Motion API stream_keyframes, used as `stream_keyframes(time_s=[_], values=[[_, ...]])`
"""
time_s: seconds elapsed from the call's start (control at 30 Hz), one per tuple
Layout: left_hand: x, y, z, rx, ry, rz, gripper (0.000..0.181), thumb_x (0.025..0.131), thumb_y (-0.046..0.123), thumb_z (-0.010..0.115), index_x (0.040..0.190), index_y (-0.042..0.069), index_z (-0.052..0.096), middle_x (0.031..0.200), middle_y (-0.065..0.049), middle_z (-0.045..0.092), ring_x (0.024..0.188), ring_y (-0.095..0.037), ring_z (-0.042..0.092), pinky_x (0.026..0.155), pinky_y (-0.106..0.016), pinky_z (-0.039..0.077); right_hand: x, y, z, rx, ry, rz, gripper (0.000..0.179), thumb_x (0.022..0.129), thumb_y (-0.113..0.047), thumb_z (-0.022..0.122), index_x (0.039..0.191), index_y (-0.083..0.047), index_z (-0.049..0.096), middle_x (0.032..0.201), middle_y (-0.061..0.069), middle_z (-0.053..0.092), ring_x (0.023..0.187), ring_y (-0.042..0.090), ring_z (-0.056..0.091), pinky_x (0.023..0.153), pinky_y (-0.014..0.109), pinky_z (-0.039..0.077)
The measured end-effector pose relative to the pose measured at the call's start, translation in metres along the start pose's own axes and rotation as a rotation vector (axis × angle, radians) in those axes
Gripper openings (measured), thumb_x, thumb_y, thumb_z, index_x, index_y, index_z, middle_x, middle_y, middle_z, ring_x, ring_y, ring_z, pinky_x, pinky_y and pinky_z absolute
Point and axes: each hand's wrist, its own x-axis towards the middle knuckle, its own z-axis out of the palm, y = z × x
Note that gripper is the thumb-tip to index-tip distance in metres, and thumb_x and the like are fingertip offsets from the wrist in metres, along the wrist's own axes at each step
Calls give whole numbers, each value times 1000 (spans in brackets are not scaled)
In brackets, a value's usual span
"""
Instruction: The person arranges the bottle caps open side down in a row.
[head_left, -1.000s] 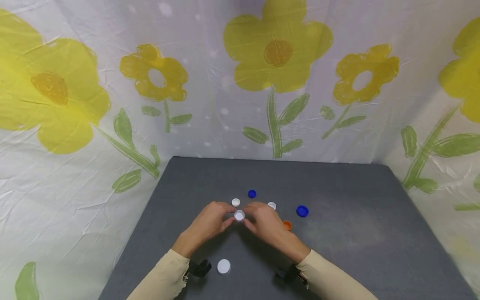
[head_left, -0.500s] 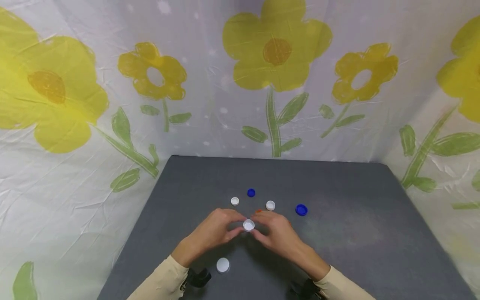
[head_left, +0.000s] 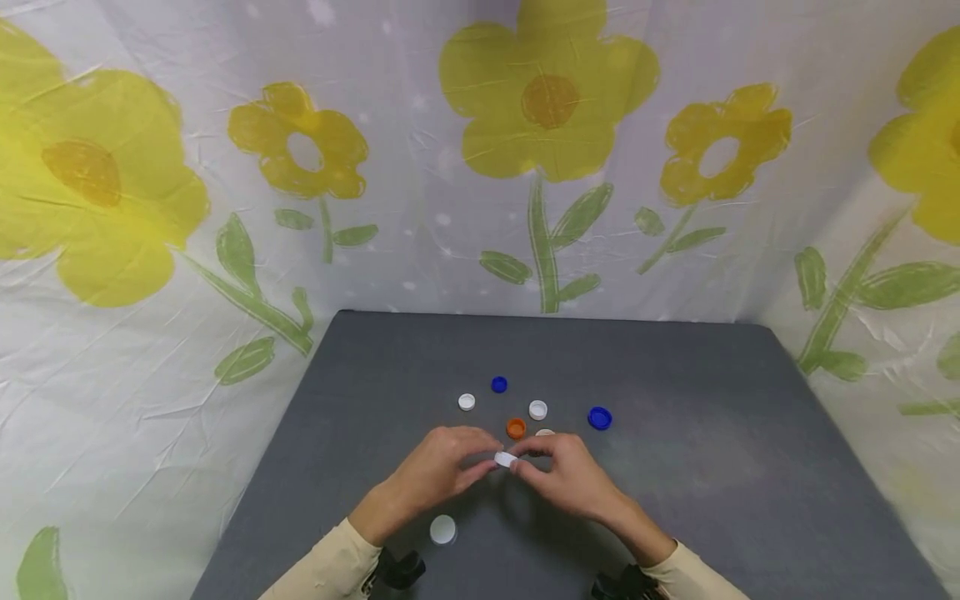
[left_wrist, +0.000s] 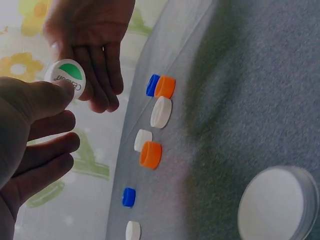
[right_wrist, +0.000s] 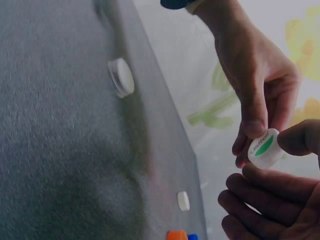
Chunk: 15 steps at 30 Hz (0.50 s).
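Observation:
Just above the table, a small white bottle cap [head_left: 506,459] is tilted on its edge between both hands. My left hand [head_left: 442,462] pinches its left side, thumb on the printed top, which bears a green leaf shape and lettering in the left wrist view. From the right, my right hand [head_left: 573,479] holds the cap's other edge between thumb and fingers. In the right wrist view the cap [right_wrist: 264,150] sits between the two thumbs. Right behind the hands lie an orange cap [head_left: 516,428] and a white cap [head_left: 545,432], the latter partly hidden by the right hand.
Farther back on the dark grey table [head_left: 697,500] lie a white cap [head_left: 467,402], a small blue cap [head_left: 499,384], another white cap [head_left: 537,409] and a larger blue cap [head_left: 600,418]. A larger white lid [head_left: 442,529] lies near the left wrist. A flowered curtain [head_left: 420,208] surrounds the table.
Both hands have moved right and toward the body with the white cap, and tipped it from facing up onto its edge. The orange cap has come into view.

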Motion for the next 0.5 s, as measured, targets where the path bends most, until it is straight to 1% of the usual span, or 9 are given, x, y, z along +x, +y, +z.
stream_keyframes(time_s=[0.07,0.1,0.17,0.2,0.27,0.37,0.4,0.43,0.5], values=[[-1,1,1,-36,-1,-25,19,89,9,91,107,9,83,101,0,84,94,-13,80,86,-28,63,-1,1,2,8,-6,23,12,104,-29,75,108,-25,85,106,-14,81,104,10,76,94,46,61],[-1,1,1,-45,-4,-40,17,90,9,90,106,9,83,100,0,84,91,-12,80,83,-26,62,-1,2,2,6,3,16,12,104,-29,75,108,-24,85,105,-14,81,103,9,75,93,46,62],[-3,2,2,-66,-15,-83,15,90,10,90,104,9,84,97,1,84,86,-9,78,77,-23,61,-2,4,4,-32,47,-43,12,102,-25,78,110,-21,85,107,-11,82,103,9,76,91,44,62],[-3,2,2,-74,-18,-105,14,91,10,90,104,9,84,97,1,85,84,-8,78,76,-22,60,-2,5,5,-59,78,-90,13,99,-22,80,111,-19,85,108,-9,82,103,10,76,91,43,63],[-5,3,2,-96,-29,-159,12,92,12,89,103,9,85,96,0,85,83,-6,77,74,-25,61,-2,7,6,-122,151,-217,20,93,-15,85,114,-13,84,112,-2,83,107,15,78,92,43,64],[-6,3,2,-162,-47,-252,10,93,14,88,102,9,86,96,1,85,85,-3,76,76,-31,64,-1,12,6,-209,243,-402,37,84,-8,91,119,-8,81,120,7,82,114,24,78,100,37,61],[-6,3,2,-203,-58,-291,10,94,15,87,102,10,86,96,2,85,86,-2,76,77,-34,65,-1,13,6,-231,262,-456,42,81,-6,92,122,-8,80,123,9,81,116,27,77,102,37,60],[-7,2,2,-250,-70,-332,9,95,16,87,102,11,86,95,3,85,86,0,75,79,-35,65,-1,14,5,-247,269,-497,47,80,-5,93,124,-8,79,125,10,80,118,29,76,106,34,58],[-6,3,0,-333,-91,-406,8,96,19,86,101,13,86,93,6,84,84,2,73,79,-33,65,-1,15,4,-277,272,-564,54,78,-5,94,129,-8,77,129,11,79,121,31,75,111,33,54]])
